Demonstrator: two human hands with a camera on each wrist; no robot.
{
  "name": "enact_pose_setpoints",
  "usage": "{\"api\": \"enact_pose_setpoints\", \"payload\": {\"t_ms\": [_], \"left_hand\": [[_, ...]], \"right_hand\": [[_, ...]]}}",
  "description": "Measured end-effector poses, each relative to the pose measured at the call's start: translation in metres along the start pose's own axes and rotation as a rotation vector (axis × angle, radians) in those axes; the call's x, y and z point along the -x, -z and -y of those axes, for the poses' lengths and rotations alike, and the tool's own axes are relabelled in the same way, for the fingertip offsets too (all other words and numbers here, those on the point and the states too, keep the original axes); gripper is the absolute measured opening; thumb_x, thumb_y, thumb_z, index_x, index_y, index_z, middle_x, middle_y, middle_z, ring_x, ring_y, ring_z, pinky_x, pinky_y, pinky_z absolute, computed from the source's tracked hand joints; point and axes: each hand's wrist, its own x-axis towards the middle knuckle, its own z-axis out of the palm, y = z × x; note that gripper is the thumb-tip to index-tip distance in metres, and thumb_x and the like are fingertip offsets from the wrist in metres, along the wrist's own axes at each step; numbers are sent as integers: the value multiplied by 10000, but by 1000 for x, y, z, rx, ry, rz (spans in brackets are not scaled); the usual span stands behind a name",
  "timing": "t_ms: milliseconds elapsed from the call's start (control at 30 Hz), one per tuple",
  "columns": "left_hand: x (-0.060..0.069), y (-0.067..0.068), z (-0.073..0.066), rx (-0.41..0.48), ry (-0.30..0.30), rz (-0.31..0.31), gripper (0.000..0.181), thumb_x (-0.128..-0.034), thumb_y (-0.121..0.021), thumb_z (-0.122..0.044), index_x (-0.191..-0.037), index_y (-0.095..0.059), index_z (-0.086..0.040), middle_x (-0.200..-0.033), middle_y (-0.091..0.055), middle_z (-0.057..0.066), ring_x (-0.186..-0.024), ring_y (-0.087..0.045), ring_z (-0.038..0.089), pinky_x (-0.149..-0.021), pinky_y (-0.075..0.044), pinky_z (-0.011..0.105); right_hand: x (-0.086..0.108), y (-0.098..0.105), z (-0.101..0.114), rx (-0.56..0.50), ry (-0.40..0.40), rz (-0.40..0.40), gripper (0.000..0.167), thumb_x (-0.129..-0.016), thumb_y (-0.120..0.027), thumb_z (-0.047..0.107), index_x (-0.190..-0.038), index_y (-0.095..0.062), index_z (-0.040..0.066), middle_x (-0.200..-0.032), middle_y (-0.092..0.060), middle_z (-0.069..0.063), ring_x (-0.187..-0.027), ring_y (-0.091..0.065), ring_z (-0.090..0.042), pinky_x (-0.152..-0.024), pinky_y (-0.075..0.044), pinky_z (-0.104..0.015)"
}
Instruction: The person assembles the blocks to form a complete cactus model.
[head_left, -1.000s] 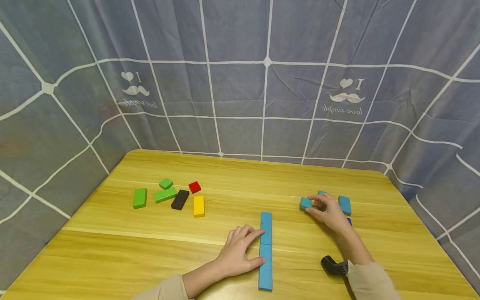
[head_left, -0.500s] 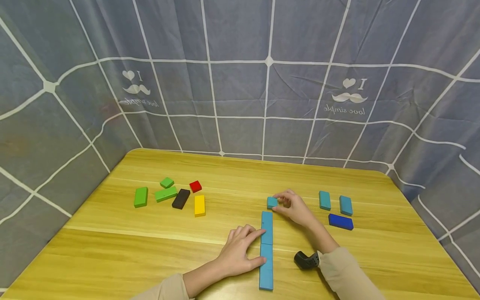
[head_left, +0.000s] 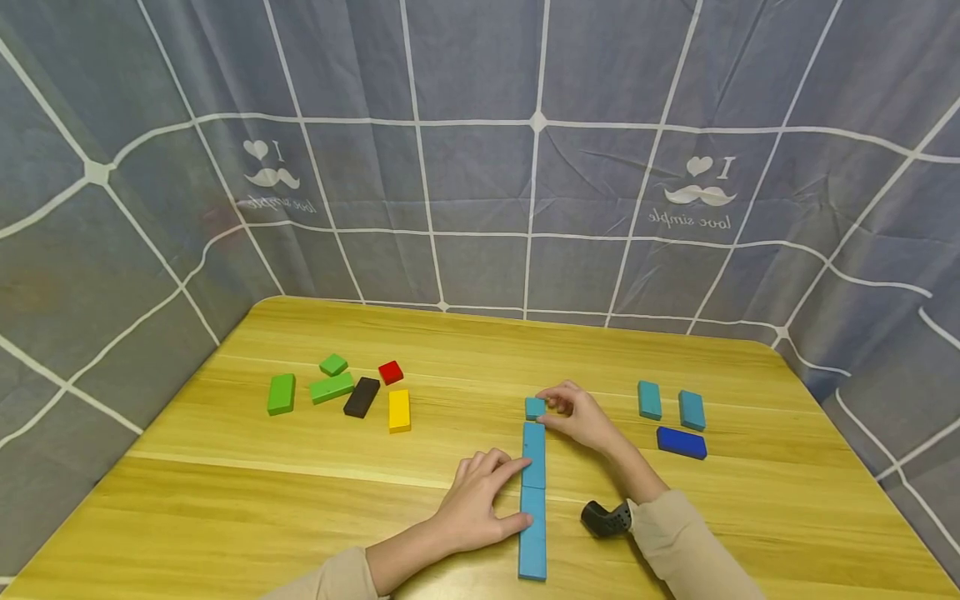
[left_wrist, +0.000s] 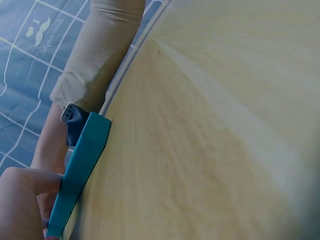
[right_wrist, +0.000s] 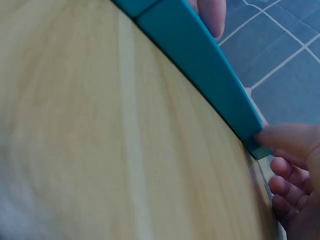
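Observation:
Two long light-blue blocks (head_left: 533, 533) (left_wrist: 80, 167) (right_wrist: 205, 70) lie end to end in a line running away from the person. The left hand (head_left: 476, 508) (left_wrist: 22, 200) touches their left side with thumb and index finger, both extended and apart. Just beyond the far end, the right hand (head_left: 585, 421) (right_wrist: 300, 175) pinches a small light-blue block (head_left: 534, 408) (right_wrist: 260, 151) between thumb and fingers. In the head view a narrow strip of wood shows between the small block and the line. Part of the small block is hidden by the right fingers.
Green blocks (head_left: 281, 394), a black block (head_left: 362, 397), a red block (head_left: 391, 372) and a yellow block (head_left: 400, 411) lie at the left. Two light-blue blocks (head_left: 649, 400) and a dark-blue one (head_left: 682, 442) lie at the right. A black device (head_left: 606, 518) sits at the right wrist.
The right hand has carried the small light-blue block leftward from the right-hand group to the far end of the line. The left hand has stayed in place.

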Motion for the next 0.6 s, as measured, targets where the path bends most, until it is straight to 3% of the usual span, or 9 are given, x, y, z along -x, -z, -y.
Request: {"api": "enact_pose_setpoints", "payload": {"t_ms": [200,600], "left_hand": [[0,0,0,3,0,-3,605,-777,-631,-415,-1311,-498,-163,-1094,-478,-42,-967,-411,114,-882,-295,360],[0,1,-1,5,7,3,613,-775,-631,-414,-1316,-493,-160,-1100,-476,-39,-978,-408,119,-876,-296,353]], "right_hand": [[0,2,-1,-23,-26,-2,216,-883,-604,138,-1047,-649,5,-834,-513,-33,-690,-440,-129,-624,-388,-235],[1,3,0,-57,-48,26,192,-855,-642,134,-1010,-665,23,-821,-533,-29,-676,-453,-131,-611,-389,-231]]}}
